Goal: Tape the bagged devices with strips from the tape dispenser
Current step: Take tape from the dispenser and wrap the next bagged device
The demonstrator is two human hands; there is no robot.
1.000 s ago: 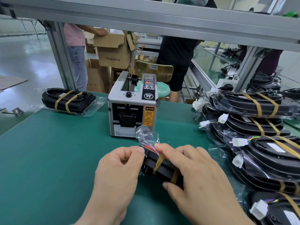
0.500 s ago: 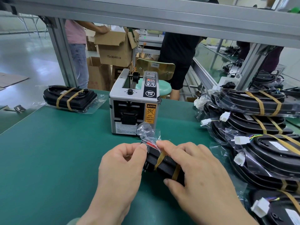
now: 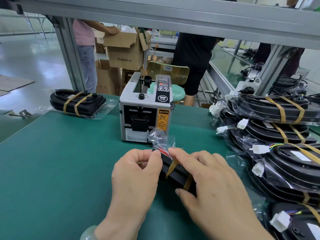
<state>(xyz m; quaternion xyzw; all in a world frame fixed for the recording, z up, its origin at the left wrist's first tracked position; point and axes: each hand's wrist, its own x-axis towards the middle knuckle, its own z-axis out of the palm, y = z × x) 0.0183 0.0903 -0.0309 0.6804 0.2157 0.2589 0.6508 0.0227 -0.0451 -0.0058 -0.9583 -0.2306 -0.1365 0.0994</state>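
The left hand (image 3: 136, 172) and right hand (image 3: 213, 184) hold the black oblong device in its clear plastic bag (image 3: 176, 172) between them at the near middle of the green counter (image 3: 60, 170). Neither hand has shifted over the last second. The left fingers pinch the bag's loose neck, and the right fingers curl around the body. Two tan tape strips already band the device, so this unit appears to be at its finishing step. Beyond it, no strip can be made out at the outlet of the grey box-shaped tape dispenser (image 3: 145, 108). A stack of taped bagged units (image 3: 280, 163) stands to the right. One single taped unit (image 3: 78, 103) lies far left.
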